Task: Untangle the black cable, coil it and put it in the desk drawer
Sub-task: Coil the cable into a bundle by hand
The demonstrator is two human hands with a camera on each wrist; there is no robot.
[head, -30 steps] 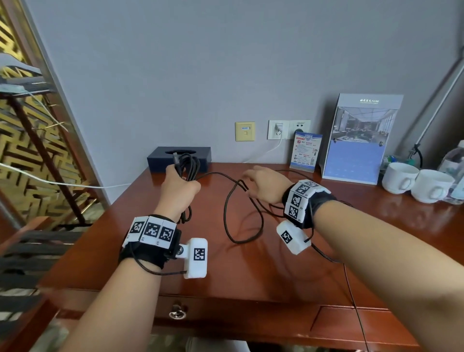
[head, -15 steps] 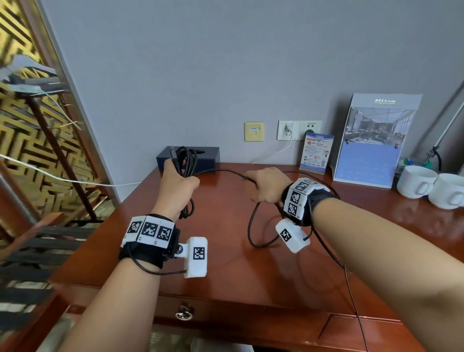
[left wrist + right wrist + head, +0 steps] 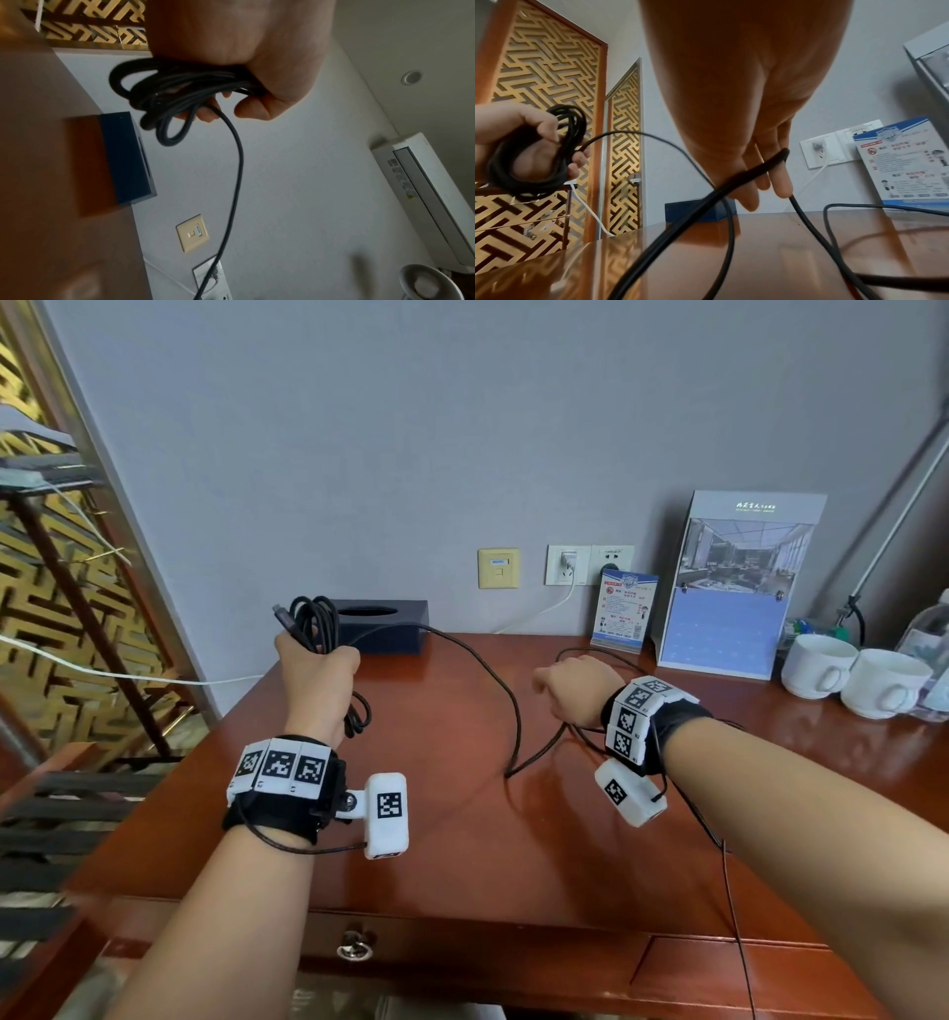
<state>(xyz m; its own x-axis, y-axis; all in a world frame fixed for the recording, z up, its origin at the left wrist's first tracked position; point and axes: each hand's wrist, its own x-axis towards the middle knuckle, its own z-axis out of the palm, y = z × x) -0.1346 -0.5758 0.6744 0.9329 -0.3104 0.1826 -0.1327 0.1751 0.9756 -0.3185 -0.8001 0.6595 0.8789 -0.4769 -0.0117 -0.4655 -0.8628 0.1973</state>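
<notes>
My left hand [image 3: 317, 671] is raised over the desk's left part and grips a bundle of coiled black cable [image 3: 314, 625], with a plug end poking up. The left wrist view shows the coil [image 3: 167, 97] packed in the fist [image 3: 226, 105]. One loose strand [image 3: 506, 706] arcs from the coil down to the desktop, bends sharply and rises to my right hand [image 3: 575, 686]. That hand holds the strand [image 3: 765, 164] hooked round its fingers [image 3: 780, 182]. More cable lies on the desk behind and under the right wrist. The desk drawer [image 3: 354, 948] with its ring pull is closed.
A dark blue tissue box [image 3: 382, 629] stands by the wall behind my left hand. A leaflet stand [image 3: 624, 613], a tall brochure [image 3: 729, 588], two white cups [image 3: 819, 666] and a bottle [image 3: 930, 644] line the back right. A white charger lead [image 3: 544, 614] hangs from the wall socket.
My hands have drawn apart, the right one going right. The wide loop lying on the desk has been pulled into a narrow sharp bend. The coil stays in my left hand.
</notes>
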